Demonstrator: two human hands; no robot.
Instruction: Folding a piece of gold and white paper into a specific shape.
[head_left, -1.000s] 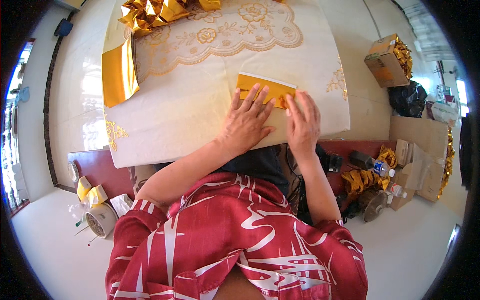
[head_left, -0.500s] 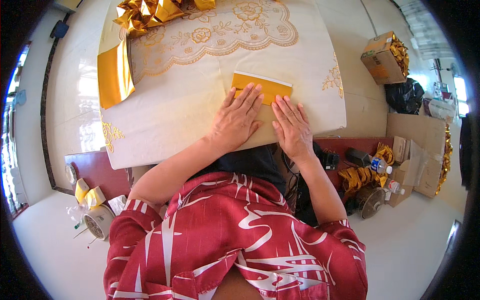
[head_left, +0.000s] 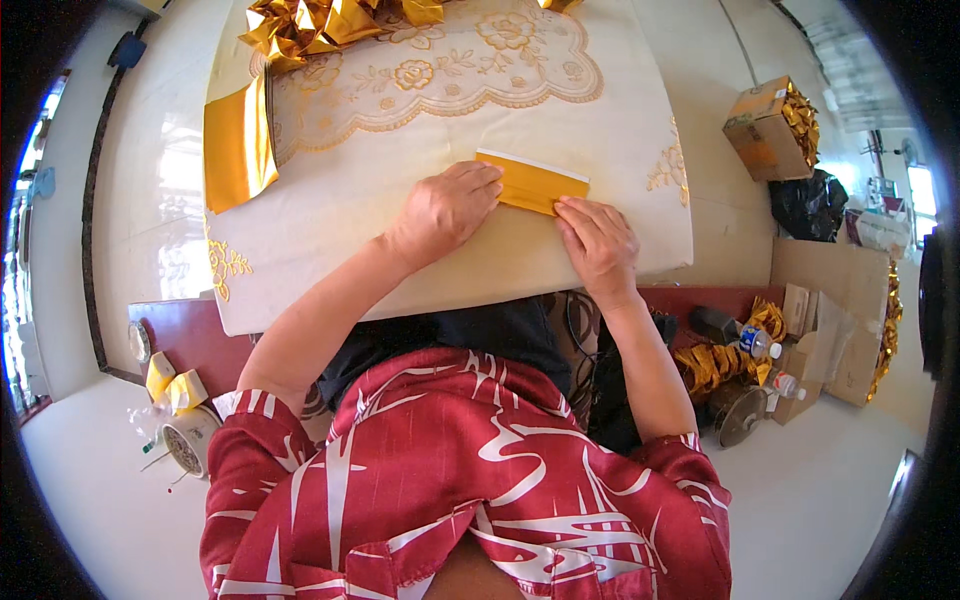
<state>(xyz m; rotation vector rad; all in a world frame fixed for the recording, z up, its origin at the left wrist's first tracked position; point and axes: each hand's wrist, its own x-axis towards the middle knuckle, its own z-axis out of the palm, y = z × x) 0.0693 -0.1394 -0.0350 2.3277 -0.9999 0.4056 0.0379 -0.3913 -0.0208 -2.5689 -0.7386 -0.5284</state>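
Head camera view shows a table with a cream cloth, and its near edge passes in front of the person's lap. On this cloth lies a folded gold strip, in the right half of the table, a little tilted, with a white border along its far long edge. Between the strip and the right table edge there is a band of cloth. To the left the cloth stretches much wider, as far as the gold sheets, which lie at the left edge. Beyond the strip is a flower pattern, and at the far left is a pile of crumpled gold pieces, well apart from both hands.

The left hand is at the left end of the strip, with its fingers curled together and the back of the hand upward. Its thumb is hidden, so I cannot tell if it pinches the strip. The right hand is at the near right corner, fingers bent and close together, with the fingertips touching the corner; whether they clamp it, I cannot tell. Both forearms come from the red sleeves and are bent inward, toward the strip.
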